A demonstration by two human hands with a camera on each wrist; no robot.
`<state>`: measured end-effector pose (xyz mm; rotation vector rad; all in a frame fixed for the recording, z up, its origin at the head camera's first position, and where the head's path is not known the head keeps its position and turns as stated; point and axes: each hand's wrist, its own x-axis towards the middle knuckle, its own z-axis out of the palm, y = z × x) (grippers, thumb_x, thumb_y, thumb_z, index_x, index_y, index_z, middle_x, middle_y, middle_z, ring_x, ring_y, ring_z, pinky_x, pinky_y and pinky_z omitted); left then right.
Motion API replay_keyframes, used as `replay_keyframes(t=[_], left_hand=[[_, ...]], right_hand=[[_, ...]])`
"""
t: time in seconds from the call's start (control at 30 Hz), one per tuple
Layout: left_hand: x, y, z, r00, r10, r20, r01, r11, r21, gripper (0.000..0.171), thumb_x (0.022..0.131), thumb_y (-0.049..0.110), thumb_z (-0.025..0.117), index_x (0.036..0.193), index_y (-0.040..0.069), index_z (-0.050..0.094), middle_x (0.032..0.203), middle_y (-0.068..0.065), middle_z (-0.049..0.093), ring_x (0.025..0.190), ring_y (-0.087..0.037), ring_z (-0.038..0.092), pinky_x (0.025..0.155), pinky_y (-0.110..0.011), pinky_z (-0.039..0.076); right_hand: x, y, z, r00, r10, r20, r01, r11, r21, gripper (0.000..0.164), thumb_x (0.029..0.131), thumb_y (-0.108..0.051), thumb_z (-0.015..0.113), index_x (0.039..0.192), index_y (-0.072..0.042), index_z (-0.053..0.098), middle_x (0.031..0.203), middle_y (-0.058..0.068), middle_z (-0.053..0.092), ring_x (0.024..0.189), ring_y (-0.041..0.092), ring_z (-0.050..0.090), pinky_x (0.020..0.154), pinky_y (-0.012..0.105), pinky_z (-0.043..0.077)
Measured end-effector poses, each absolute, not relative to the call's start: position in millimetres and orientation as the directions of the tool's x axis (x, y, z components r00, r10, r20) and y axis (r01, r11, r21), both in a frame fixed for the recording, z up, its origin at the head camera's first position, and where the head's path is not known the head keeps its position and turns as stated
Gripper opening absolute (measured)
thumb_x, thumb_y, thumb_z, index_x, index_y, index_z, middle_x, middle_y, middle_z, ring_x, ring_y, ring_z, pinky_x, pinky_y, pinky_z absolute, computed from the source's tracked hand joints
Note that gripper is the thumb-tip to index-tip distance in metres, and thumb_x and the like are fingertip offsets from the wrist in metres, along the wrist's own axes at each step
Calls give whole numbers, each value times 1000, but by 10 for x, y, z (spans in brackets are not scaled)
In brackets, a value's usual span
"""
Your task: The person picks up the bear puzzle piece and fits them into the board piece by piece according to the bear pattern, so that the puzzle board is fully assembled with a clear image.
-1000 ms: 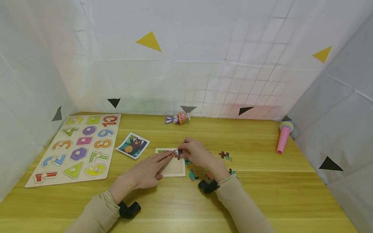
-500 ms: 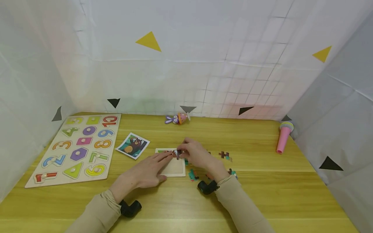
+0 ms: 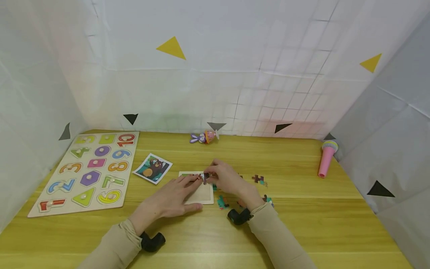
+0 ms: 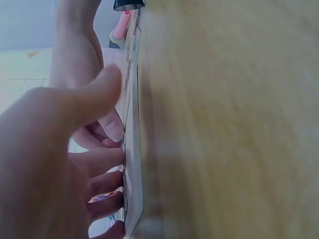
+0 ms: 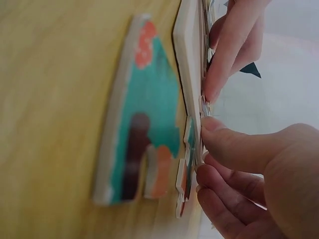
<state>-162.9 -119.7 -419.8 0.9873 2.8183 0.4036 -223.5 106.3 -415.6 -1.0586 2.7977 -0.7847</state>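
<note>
A small square puzzle tray (image 3: 198,203) lies mid-table with a few pieces along its far side. My left hand (image 3: 169,198) reaches over it from the left, its straight fingertips resting on those pieces and its thumb stretched out near the front rim. My right hand (image 3: 228,181) pinches a dark puzzle piece (image 3: 206,178) at the tray's far right corner, right beside the left fingertips. In the right wrist view the thumb of the right hand (image 5: 279,169) presses low at the tray's edge. The left fingers cover part of the laid pieces.
Loose jigsaw pieces (image 3: 222,202) lie right of the tray, some under the right forearm. A bear picture card (image 3: 153,168) and a wooden number board (image 3: 100,151) are to the left. A bunny toy (image 3: 204,137) lies behind, a pink toy microphone (image 3: 327,158) far right.
My left thumb has spread outward to the right, along the tray's front. The right hand stays at the corner, with the dark puzzle piece shifted slightly in its fingers.
</note>
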Motion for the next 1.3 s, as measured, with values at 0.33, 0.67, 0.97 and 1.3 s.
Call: replay_keyframes(t=[0.33, 0.67, 0.97, 1.3], left_hand=[[-1628, -1149, -4174, -784, 619, -44, 582, 758, 294, 82, 96, 66, 48, 159, 15, 31, 164, -1, 28, 148, -30, 29, 114, -61, 31], [-1611, -1126, -4184, -777, 629, -38, 602, 759, 250, 81, 95, 66, 49, 159, 20, 30, 164, -3, 29, 148, -32, 29, 112, -63, 32], [-1615, -1105, -4177, -778, 627, -34, 600, 758, 256, 81, 95, 66, 50, 159, 20, 30, 165, -1, 28, 148, -31, 29, 112, -64, 32], [-1612, -1111, -4180, -776, 629, -30, 602, 755, 259, 81, 95, 65, 51, 159, 19, 31, 165, -1, 28, 148, -30, 29, 112, -63, 31]], right_hand=[[-2242, 1073, -4171, -806, -585, 95, -539, 657, -528, 16, 92, -14, 73, 106, -7, 76, 98, 3, 58, 86, 14, 58, 74, 27, 52], [-2250, 1108, -4163, -818, -569, 89, -508, 639, -577, 18, 91, -10, 73, 108, -6, 77, 97, 5, 60, 78, 12, 54, 66, 23, 49], [-2236, 1086, -4114, -838, -544, 42, -466, 672, -576, 19, 92, -13, 73, 109, -5, 78, 96, 3, 60, 78, 12, 53, 64, 23, 46], [-2220, 1116, -4111, -824, -563, 56, -491, 662, -566, 20, 93, -11, 71, 111, -6, 77, 95, 4, 61, 74, 11, 52, 63, 23, 45]])
